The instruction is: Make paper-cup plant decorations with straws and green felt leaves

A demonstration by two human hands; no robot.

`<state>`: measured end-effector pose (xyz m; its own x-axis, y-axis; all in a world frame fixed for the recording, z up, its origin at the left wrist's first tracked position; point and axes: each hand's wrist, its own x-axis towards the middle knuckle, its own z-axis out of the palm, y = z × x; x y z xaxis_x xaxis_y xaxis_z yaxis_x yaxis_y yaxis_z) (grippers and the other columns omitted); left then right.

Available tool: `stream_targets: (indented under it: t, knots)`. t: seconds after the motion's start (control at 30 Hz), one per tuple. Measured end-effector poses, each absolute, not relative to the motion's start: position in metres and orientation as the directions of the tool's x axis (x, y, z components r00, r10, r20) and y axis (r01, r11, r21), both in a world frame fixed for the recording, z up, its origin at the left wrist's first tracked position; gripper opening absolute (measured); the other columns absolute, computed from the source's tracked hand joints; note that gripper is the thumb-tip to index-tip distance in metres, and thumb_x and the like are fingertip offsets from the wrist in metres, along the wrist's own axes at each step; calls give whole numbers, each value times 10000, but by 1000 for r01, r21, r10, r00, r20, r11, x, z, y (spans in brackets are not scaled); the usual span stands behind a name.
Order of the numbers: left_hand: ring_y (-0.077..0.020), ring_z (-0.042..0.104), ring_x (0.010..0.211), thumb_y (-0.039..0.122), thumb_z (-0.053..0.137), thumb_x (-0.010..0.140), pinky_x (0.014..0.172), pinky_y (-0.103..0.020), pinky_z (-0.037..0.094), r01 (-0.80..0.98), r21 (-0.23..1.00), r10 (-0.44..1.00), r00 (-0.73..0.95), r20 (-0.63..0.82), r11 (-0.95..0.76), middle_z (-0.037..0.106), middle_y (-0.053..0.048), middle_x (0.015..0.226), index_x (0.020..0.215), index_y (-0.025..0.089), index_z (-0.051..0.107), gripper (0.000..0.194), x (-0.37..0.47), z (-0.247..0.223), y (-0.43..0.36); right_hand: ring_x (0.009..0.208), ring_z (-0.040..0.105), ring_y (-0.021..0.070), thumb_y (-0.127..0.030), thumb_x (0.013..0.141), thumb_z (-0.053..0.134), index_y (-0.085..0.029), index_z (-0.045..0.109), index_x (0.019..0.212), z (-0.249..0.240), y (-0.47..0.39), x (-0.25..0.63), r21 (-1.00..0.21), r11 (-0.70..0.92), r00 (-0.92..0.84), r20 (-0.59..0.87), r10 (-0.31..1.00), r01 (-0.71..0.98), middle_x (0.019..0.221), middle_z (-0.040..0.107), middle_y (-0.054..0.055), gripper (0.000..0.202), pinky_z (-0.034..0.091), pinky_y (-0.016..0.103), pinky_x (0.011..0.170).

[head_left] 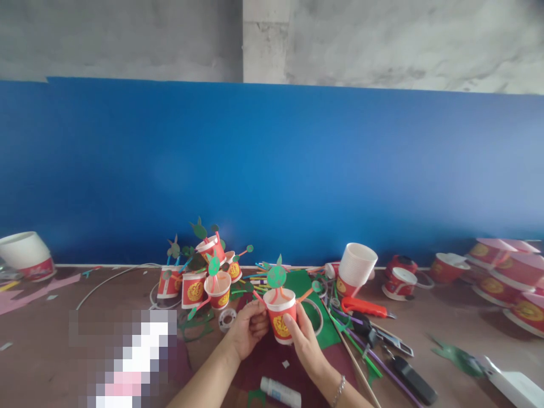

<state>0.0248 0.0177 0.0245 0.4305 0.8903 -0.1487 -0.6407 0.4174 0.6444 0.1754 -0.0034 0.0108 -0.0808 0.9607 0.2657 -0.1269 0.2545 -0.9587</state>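
Observation:
A red and white paper cup (281, 320) with a yellow emblem is upright in my right hand (309, 343), its fingers around the right side and the thumb across the front. Inside the cup stand pinkish straws with a round green paper piece (276, 276) on top, which has pointed tips. An orange straw (305, 294) sticks out on the right and ends in a small green disc (317, 286). On the left a pink straw (258, 296) juts out. My left hand (250, 328) is closed beside it, fingers curled against the cup's left side; what they pinch is hidden.
Several similar decorated cups (194, 289) are grouped at left. A glue stick (280, 392), tape roll (228, 320) and green sheet (331, 331) lie close by. Rightward are stacked white cups (355, 266), an orange cutter (365, 307), keys (410, 377), scissors (505, 379) and more cups (495, 283).

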Motion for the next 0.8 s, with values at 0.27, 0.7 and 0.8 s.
stream_targets:
  t: [0.27, 0.7, 0.8]
  knots:
    - [-2, 110, 384, 298, 745, 578, 375, -155, 68, -627, 674, 895, 432, -117, 391, 197, 120, 454, 547, 183, 295, 466, 25, 27, 16, 1119, 531, 253, -442, 822, 570, -220, 511, 1242, 11, -4, 175, -958, 247, -55, 257, 965, -142, 1222, 590, 77, 479, 421, 325, 954]
    - [-1, 113, 376, 322, 756, 598, 377, -159, 77, -630, 666, 890, 441, -117, 400, 205, 124, 450, 572, 175, 341, 442, 24, 27, 16, 1125, 528, 254, -435, 818, 583, -227, 497, 1260, 10, -3, 175, -958, 223, -45, 234, 971, -181, 1238, 578, 77, 496, 418, 332, 959]
    - [-4, 134, 358, 391, 738, 631, 374, -167, 75, -593, 699, 885, 449, -126, 400, 224, 124, 425, 606, 165, 402, 406, 25, 25, 18, 1118, 531, 260, -463, 811, 579, -219, 492, 1262, 13, -3, 174, -957, 182, -25, 192, 981, -226, 1234, 580, 82, 520, 436, 345, 942]
